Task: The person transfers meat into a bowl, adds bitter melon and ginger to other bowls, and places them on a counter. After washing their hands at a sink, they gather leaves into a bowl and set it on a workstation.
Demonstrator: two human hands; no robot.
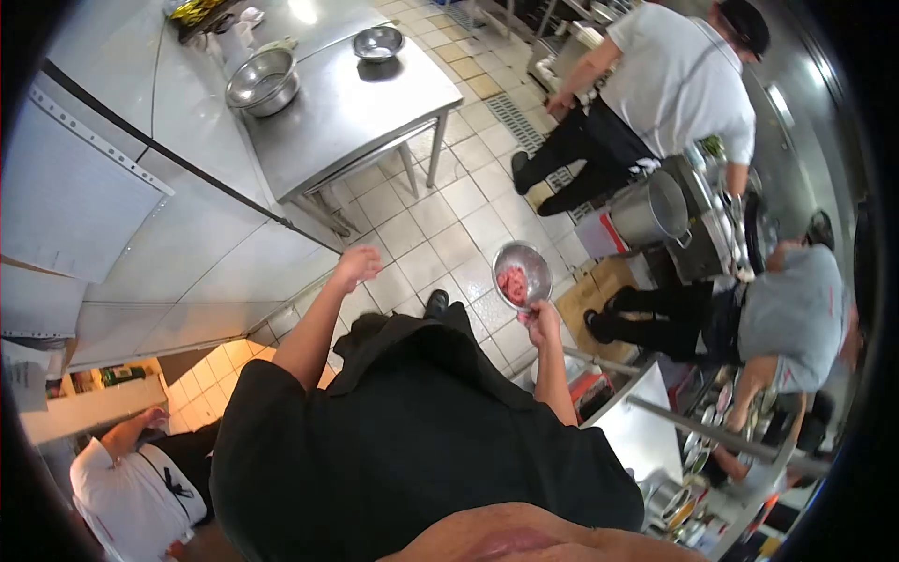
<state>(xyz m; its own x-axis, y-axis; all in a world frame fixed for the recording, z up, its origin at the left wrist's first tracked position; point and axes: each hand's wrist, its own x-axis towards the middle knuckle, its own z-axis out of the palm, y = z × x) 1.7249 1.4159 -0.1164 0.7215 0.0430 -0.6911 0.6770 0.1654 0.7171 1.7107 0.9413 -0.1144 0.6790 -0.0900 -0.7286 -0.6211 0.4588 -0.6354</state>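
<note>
My right hand (541,325) grips the near rim of a round metal bowl (537,266), held out over the tiled floor. Pink pieces of what looks like raw meat (513,285) lie in the bowl, which is tilted so that its inside shows. My left hand (356,269) is raised in the air, its fingers apart and nothing in them. It is nearest to the wall and the front corner of the steel table (328,122), touching neither.
On the table stand a large metal bowl (263,82) and a smaller one (377,43). At right, two people (679,80) (791,309) work along a counter beside a big stockpot (651,208). Another person (145,487) is at lower left. Papers (75,187) hang on the left wall.
</note>
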